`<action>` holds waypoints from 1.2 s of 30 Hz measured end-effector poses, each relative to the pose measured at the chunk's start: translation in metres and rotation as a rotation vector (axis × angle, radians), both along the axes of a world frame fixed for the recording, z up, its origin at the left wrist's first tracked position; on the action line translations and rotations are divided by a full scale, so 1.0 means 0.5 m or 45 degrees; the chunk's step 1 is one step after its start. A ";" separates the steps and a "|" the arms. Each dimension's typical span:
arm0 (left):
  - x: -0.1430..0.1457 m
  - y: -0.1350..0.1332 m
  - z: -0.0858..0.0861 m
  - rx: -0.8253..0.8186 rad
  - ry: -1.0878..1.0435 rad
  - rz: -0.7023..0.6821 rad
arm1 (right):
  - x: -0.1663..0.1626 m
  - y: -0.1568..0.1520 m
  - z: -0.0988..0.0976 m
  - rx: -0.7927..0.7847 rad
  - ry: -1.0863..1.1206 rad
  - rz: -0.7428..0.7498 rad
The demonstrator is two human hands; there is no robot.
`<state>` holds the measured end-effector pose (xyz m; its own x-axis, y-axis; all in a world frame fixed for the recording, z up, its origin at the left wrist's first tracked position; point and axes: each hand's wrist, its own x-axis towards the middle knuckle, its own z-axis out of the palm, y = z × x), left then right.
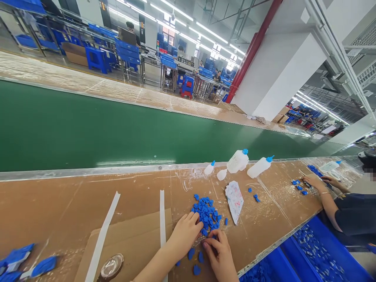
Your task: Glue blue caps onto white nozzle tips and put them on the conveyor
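— What were the fingers doing at that moment?

— The left hand [184, 234] lay on the near edge of the pile of blue pieces [207, 212], with its fingers bent and close together, the tips touching the pieces. The right hand [219, 254] was just beside it, fingers curled and pressed together at the tips, as if pinching one small piece, but I could not tell for sure what was between them.

— How did the pieces look, and where were they?

— They were small, flat, bright blue, many of them heaped together on the brown cardboard table [58, 203], in front of both hands. A few loose ones [196, 263] lay under the wrists, near the table edge.

— What was around?

— Beyond the pile lay a stained white rag [234, 199]. Further back, at the edge of the green belt [88, 125], three white bottles with blue caps [237, 160] lay on their sides. Two strips of white tape [161, 211] ran across the table to the left, and a roll of tape [112, 266] sat near the left forearm. To the right, another person's hand [315, 182] touched other blue pieces, well apart. Blue bins [323, 254] with more pieces stood below the table edge. Nothing stood between the hands and the pile.
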<state>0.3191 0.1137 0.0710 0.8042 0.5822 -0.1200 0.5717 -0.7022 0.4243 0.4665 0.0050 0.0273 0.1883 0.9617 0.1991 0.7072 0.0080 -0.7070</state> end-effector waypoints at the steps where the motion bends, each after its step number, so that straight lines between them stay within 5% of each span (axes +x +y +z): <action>1: 0.000 -0.001 0.001 0.013 -0.009 -0.006 | 0.001 0.000 0.001 -0.008 0.014 -0.015; 15: 0.018 -0.006 -0.023 0.069 -0.075 -0.132 | 0.057 -0.034 -0.008 0.001 0.097 -0.233; 28: -0.014 0.023 0.018 -0.119 -0.085 -0.019 | 0.073 -0.054 -0.009 -0.139 0.106 -0.242; 36: -0.038 0.029 0.015 -0.113 -0.084 -0.014 | 0.066 -0.031 0.014 -0.091 0.100 -0.168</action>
